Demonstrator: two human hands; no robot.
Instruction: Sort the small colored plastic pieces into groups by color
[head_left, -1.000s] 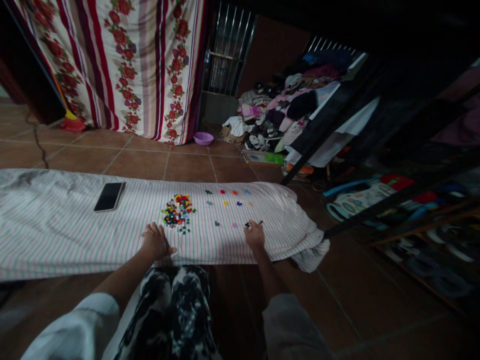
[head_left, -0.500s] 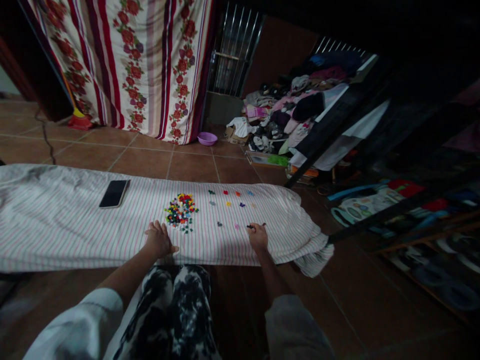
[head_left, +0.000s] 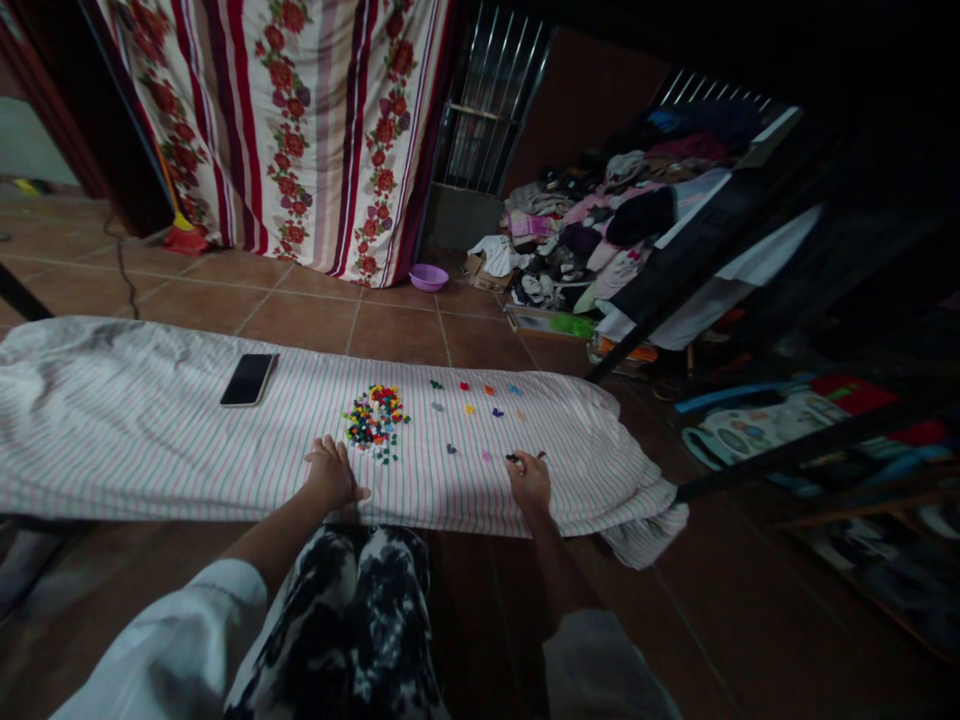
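Note:
A mixed pile of small coloured pieces [head_left: 375, 418] lies on the striped cloth [head_left: 172, 460]. To its right, small groups sorted by colour sit apart, among them a yellow group [head_left: 470, 409], a dark blue group [head_left: 498, 412] and a pink group [head_left: 486, 456]. My left hand [head_left: 332, 474] rests on the cloth just below the pile, fingers spread, holding nothing. Beside the pink group, my right hand [head_left: 529, 480] is closed at the fingertips, with small black pieces [head_left: 513, 459] at them. A brownish piece [head_left: 541, 455] shows by its right side; whether the fingers touch it is unclear.
A phone [head_left: 249, 380] lies on the cloth at the left. Beyond the cloth, a purple basin [head_left: 428, 278] stands on the tiled floor near a floral curtain [head_left: 330, 130]. Piled clothes [head_left: 585, 220] and a dark slanting bar [head_left: 637, 335] are at the right.
The whole view has shifted, so things appear farther right. My right hand stays beside the pink group, with black pieces now showing more at its fingertips. My left hand keeps its place.

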